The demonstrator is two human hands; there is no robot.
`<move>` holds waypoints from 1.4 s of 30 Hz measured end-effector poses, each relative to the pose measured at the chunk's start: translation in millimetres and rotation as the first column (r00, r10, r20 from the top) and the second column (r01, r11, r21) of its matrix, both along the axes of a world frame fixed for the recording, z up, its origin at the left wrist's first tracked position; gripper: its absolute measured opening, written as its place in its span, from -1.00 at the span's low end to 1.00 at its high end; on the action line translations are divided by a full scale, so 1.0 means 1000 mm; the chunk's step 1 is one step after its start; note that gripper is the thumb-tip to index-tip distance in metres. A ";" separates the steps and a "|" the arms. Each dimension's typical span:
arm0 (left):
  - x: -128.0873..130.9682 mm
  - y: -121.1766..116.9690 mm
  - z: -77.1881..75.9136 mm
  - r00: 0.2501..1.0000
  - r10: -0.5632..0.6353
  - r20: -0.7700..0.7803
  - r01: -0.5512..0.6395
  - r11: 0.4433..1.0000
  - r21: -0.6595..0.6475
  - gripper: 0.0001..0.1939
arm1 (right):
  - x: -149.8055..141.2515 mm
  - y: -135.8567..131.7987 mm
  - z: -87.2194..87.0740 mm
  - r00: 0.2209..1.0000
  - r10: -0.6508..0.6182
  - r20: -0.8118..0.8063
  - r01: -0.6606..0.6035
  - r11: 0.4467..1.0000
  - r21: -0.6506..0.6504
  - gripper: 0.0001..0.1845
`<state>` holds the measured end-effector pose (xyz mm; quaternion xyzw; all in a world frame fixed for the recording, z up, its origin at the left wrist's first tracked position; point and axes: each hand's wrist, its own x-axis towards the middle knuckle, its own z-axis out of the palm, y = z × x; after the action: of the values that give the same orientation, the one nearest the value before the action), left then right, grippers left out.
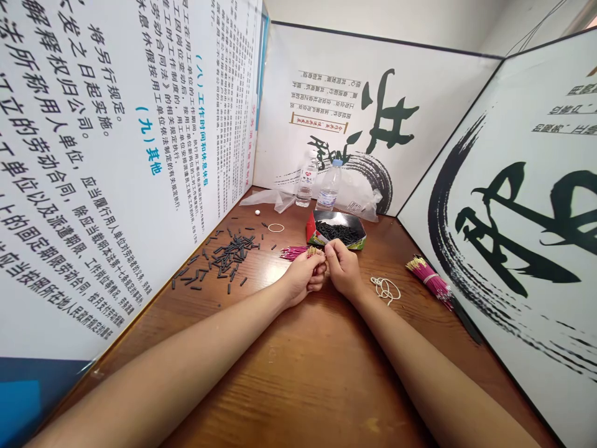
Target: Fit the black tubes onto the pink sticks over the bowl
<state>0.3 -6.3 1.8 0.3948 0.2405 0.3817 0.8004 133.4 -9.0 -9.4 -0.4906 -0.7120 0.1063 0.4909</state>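
— What are the hands doing, there in the middle of the frame?

— They sit close together, fingertips nearly meeting. The left hand is curled around a small bunch of pink wires whose gold tips poke out by the thumb. The right hand is pinched shut just beside those tips; whatever it pinches is too small to make out.

— And around them?

— Just above the right hand stands a small tray filled with black tubes. More black tubes lie scattered left of centre on the wooden table. White rubber bands lie right of the right wrist, and a tied bundle of pink wires rests further right by the panel.

— Anything behind?

— Two water bottles stand against the back panel, with clear plastic bags beside them.
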 end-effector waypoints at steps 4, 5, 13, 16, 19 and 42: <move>0.000 0.000 0.000 1.000 -0.002 0.002 0.002 1.000 0.001 -0.81 | 0.000 0.000 0.001 1.000 0.004 0.003 -0.004 1.000 -0.010 -0.69; 0.000 0.000 0.000 1.000 -0.001 0.003 0.001 1.000 0.006 -0.81 | 0.001 0.000 0.002 1.000 0.005 0.007 -0.005 1.000 -0.012 -0.68; 0.001 -0.001 -0.001 1.000 0.018 0.003 -0.018 1.000 0.023 -0.80 | 0.001 0.000 0.003 0.999 0.022 0.048 -0.020 0.999 -0.031 -0.67; 0.001 -0.001 0.000 1.000 0.026 0.000 -0.026 0.999 0.021 -0.79 | 0.001 0.000 0.004 0.998 0.020 0.061 -0.018 0.999 -0.033 -0.68; 0.001 -0.001 0.000 0.999 0.033 0.006 -0.033 0.999 0.003 -0.79 | 0.000 0.000 0.003 0.997 0.013 0.074 -0.010 0.999 -0.039 -0.69; -0.001 0.002 -0.003 0.997 0.039 0.059 -0.035 0.998 -0.059 -0.73 | 0.003 0.001 0.001 0.997 -0.076 -0.031 0.075 0.997 -0.018 -0.81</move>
<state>-0.4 -4.5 -0.9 0.3553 0.2343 0.4012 0.8111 136.6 -8.4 -8.6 -0.5197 -0.6842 0.1014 0.5015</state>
